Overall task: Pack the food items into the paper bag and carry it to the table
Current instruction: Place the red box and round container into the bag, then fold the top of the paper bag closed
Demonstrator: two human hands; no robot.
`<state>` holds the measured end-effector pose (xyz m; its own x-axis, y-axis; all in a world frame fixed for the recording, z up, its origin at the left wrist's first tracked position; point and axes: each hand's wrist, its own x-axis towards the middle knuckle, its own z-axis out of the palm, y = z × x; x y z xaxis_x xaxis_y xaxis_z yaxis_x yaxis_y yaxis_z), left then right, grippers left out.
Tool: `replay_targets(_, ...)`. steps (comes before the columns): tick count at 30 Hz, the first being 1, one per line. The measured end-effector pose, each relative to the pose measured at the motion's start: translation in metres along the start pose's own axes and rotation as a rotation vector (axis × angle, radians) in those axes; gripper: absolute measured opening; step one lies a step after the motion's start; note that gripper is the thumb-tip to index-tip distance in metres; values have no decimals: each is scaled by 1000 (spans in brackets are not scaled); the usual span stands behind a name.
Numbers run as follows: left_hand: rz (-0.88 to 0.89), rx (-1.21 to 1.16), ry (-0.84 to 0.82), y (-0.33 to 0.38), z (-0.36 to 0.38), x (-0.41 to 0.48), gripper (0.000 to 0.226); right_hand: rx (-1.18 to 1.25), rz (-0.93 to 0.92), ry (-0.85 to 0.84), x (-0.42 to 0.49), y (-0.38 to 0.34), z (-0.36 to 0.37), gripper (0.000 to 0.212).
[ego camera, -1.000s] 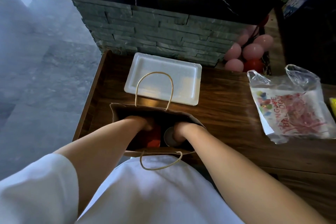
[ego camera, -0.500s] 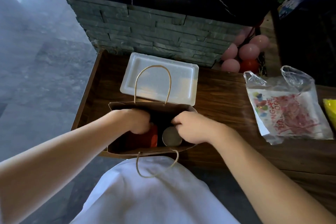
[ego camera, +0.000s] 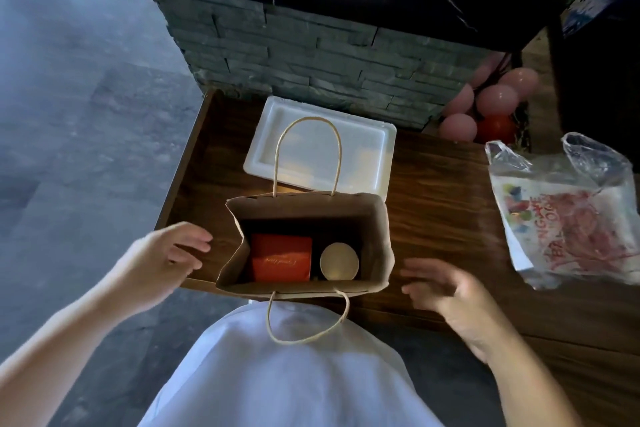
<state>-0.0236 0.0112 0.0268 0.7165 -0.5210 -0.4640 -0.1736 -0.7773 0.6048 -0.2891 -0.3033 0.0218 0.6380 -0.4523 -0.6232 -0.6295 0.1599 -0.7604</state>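
Observation:
A brown paper bag (ego camera: 375,246) with twine handles stands open on the wooden counter (ego camera: 436,218), right in front of me. Inside it a red box (ego camera: 280,262) lies on the left and a round pale-lidded cup (ego camera: 338,261) stands on the right. My left hand (ego camera: 162,260) hovers just left of the bag, fingers spread, holding nothing. On the other side my right hand (ego camera: 446,291) is also open and empty, a short way from the bag's right wall.
A white foam tray (ego camera: 367,152) lies behind the bag against a dark stone wall (ego camera: 311,55). A clear plastic bag with printed red contents (ego camera: 568,215) rests at the right. Pink and red balloons (ego camera: 485,107) sit at the back right. The counter's left edge drops to a grey floor.
Both hands have come out of the bag and moved apart to its sides, open and empty. The red box and the cup stay inside, now uncovered.

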Motion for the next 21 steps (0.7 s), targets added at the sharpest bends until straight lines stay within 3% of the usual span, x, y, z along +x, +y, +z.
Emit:
replay_targets(3, 14, 16, -105, -4, 31, -6, 48, -106, -24, -79, 7, 9, 23, 51)
replay_targets(6, 135, 0, -65, 5, 56, -7, 47, -234, -38, -108, 19, 7, 47, 56)
replay_targets(14, 99, 54, -20, -4, 58, 6, 60, -329, -23, -37, 34, 2, 63, 45)
replay_targets(18, 244, 99, 51, -8, 49, 5, 52, -373, -90, 7, 37, -4, 60, 46)
replay_targets(21, 325, 59, 47, -6, 45, 8, 47, -375, -276, 39, 40, -8, 61, 58)
